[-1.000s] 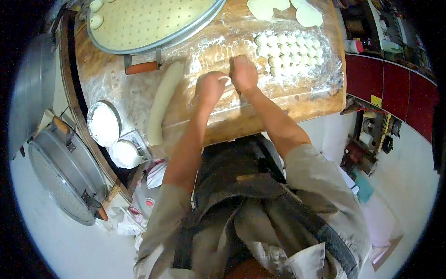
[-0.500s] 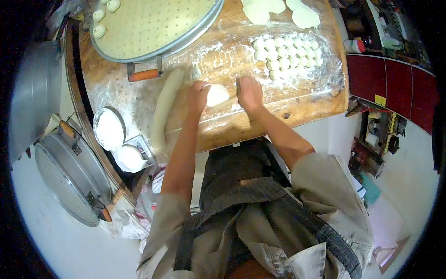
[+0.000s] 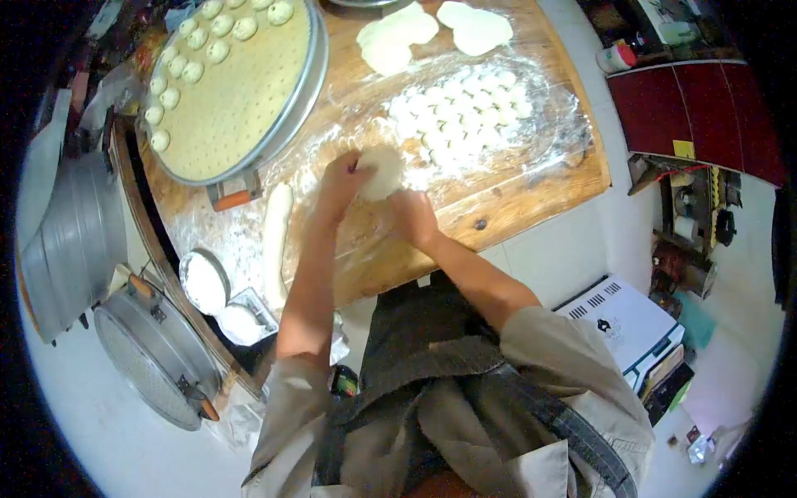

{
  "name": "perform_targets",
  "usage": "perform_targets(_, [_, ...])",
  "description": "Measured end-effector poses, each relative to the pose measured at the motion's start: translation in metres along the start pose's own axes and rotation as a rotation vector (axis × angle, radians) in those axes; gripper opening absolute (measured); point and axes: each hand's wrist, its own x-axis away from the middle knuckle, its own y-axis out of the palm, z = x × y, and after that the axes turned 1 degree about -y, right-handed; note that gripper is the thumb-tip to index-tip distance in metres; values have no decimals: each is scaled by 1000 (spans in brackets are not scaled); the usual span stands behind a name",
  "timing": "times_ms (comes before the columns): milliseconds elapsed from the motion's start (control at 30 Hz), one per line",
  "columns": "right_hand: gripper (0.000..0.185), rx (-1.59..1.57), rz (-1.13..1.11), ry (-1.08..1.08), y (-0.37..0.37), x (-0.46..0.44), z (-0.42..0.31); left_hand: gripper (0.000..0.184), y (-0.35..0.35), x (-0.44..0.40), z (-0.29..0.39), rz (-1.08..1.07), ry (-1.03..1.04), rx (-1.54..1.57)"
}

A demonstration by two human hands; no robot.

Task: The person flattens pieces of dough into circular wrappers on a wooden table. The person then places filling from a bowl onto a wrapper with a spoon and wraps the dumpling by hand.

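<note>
My left hand (image 3: 339,184) pinches the left edge of a thin round dough wrapper (image 3: 381,174) above the floured wooden board. Closed at the wrapper's lower right is my right hand (image 3: 415,217); what its fingers hold, if anything, is hidden. A long dough rope (image 3: 276,249) lies left of my left forearm. Beyond my hands, several small cut dough pieces (image 3: 461,112) sit close together in flour. Flat dough rounds (image 3: 398,40) lie overlapping at the board's far side, with a second group of rounds (image 3: 475,28) beside them.
A big round steamer tray (image 3: 241,124) with several filled buns (image 3: 217,52) covers the board's far left. A bowl of flour (image 3: 203,282) and a small scale (image 3: 264,319) with a white bowl stand at the near left corner. Another steamer (image 3: 158,349) leans below the left edge.
The camera view has shifted, so more of the tray's buns show. My left hand has turned the wrapper more upright, and my right hand has come closer to it.
</note>
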Motion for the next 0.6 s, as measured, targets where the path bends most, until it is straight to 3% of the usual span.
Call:
perform_targets(33, [27, -21, -51, 46, 1, 3, -1, 40, 15, -8, 26, 47, 2, 403])
perform_targets(67, [26, 195, 5, -16, 0, 4, -6, 41, 37, -13, 49, 45, 85, 903])
perform_targets(100, [26, 411, 61, -77, 0, 0, -9, 41, 46, -27, 54, 39, 99, 893])
perform_targets(133, [28, 298, -84, 62, 1, -5, -9, 45, 58, -44, 47, 159, 138, 541])
perform_targets(200, [32, 288, -135, 112, 21, -8, 5, 58, 73, -72, 15, 356, 280, -88])
perform_targets(267, [35, 266, -210, 168, 38, 3, 17, 59, 73, -69, 18, 325, 258, -251])
perform_targets(300, [37, 317, -49, -26, 37, 8, 22, 61, 75, -70, 17, 299, 240, -404])
perform_targets(333, [39, 364, 111, -221, 37, 12, 26, 61, 78, -73, 16, 294, 235, -409])
perform_targets(400, [39, 280, 171, -264, 29, 15, 24, 54, 90, -84, 16, 432, 432, -553])
perform_targets(467, [39, 203, 226, -313, 20, 16, 23, 51, 93, -88, 40, 376, 300, -603])
perform_targets(500, [39, 200, 158, -314, 16, 14, 24, 48, 93, -89, 46, 322, 174, -650])
perform_targets(567, [39, 196, 86, -325, 6, 6, 25, 46, 91, -82, 22, 375, 206, -591])
perform_targets(600, [40, 200, -160, -160, -5, -2, 20, 44, 87, -74, 8, 422, 247, -539])
